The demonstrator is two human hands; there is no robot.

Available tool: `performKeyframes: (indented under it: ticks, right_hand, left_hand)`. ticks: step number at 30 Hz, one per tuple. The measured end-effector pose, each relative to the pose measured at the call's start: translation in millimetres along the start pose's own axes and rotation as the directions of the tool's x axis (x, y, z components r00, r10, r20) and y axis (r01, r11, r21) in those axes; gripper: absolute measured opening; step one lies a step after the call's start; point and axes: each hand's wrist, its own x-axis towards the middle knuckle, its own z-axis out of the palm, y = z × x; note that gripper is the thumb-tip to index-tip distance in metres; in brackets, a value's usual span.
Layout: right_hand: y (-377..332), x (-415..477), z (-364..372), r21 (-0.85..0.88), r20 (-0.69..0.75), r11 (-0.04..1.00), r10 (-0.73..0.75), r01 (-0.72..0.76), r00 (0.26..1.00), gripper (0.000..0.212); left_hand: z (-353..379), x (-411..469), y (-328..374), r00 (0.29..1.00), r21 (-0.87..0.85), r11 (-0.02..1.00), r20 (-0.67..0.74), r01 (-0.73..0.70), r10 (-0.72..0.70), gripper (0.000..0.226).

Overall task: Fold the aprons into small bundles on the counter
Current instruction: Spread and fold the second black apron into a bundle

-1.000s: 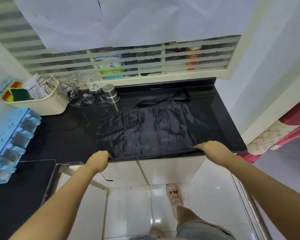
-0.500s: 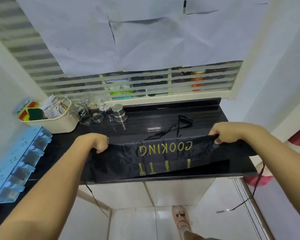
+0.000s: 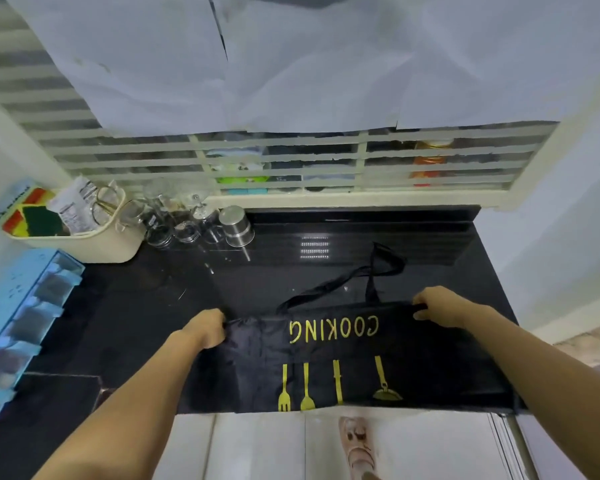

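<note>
The glossy black counter (image 3: 136,306) runs along the far wall under a slatted window and turns toward the near left. On its near right part a black apron (image 3: 343,372) lies spread flat, gold "COOKING" lettering and utensil prints facing up, its near edge at the counter's near edge. The apron's neck strap (image 3: 329,285) trails on the bare surface just beyond it. In the far left corner stands a cream plastic basket (image 3: 94,242). Just to its right are several glass jars (image 3: 174,226) and a steel canister (image 3: 238,226). A blue drawer organizer (image 3: 18,327) sits along the left edge.
</note>
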Motion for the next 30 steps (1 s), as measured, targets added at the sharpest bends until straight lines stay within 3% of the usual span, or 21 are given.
performKeyframes:
  ticks: [5,8,11,13,15,18,19,20,22,24,27,30]
  right_hand:
    - [4,32,2,0.006,-0.049,0.999,-0.039,0.039,0.998,0.008]
    - [3,42,3,-0.026,-0.046,0.999,-0.042,0.040,0.998,0.007]
    - [4,52,7,-0.037,-0.064,0.999,-0.011,0.009,0.998,0.025]
    - [3,55,9,-0.017,-0.071,1.000,0.018,-0.020,0.997,0.030]
    - [2,56,11,0.000,-0.099,0.998,0.057,-0.057,0.994,0.030]
    - [-5,49,16,-0.077,-0.273,0.989,0.102,-0.127,0.957,0.034]
    - [-10,44,19,-0.107,-0.347,0.982,0.112,-0.158,0.931,0.038]
    - [-16,38,24,-0.113,-0.417,0.978,0.114,-0.176,0.902,0.042]
    - [-36,27,37,-0.004,-0.510,0.992,0.106,-0.125,0.853,0.046]
    - [-69,13,57,0.111,-0.541,0.994,0.058,0.002,0.839,0.046]
    - [-127,-5,105,0.072,-0.496,0.983,-0.113,0.171,0.861,0.047]
    - [-151,-16,155,0.062,-0.391,0.978,-0.162,0.201,0.906,0.047]
  left_hand:
    - [7,14,-5,1.000,-0.113,0.994,0.012,-0.011,0.012,0.015]
    - [15,20,-11,0.999,-0.081,0.996,-0.032,-0.030,0.027,0.014]
    - [22,23,-11,0.998,-0.070,0.998,-0.066,0.011,-0.015,0.021]
    - [22,21,-7,0.987,-0.030,0.998,-0.153,0.046,-0.050,0.028]
    - [26,13,4,0.944,0.075,0.996,-0.328,0.052,-0.024,0.040]
    - [48,-4,39,0.835,0.137,0.981,-0.517,-0.138,0.190,0.051]
    - [62,-12,54,0.822,0.132,0.968,-0.512,-0.211,0.249,0.051]
    - [75,-21,72,0.856,0.091,0.965,-0.447,-0.245,0.259,0.051]
    - [100,-35,99,0.938,0.069,0.984,-0.297,-0.164,0.177,0.060]
    - [120,-38,110,0.974,0.110,0.992,-0.211,-0.059,0.081,0.063]
    - [138,-36,107,0.967,0.099,0.994,-0.247,-0.037,0.060,0.061]
    - [144,-36,98,0.960,0.038,0.999,-0.276,-0.032,0.041,0.064]
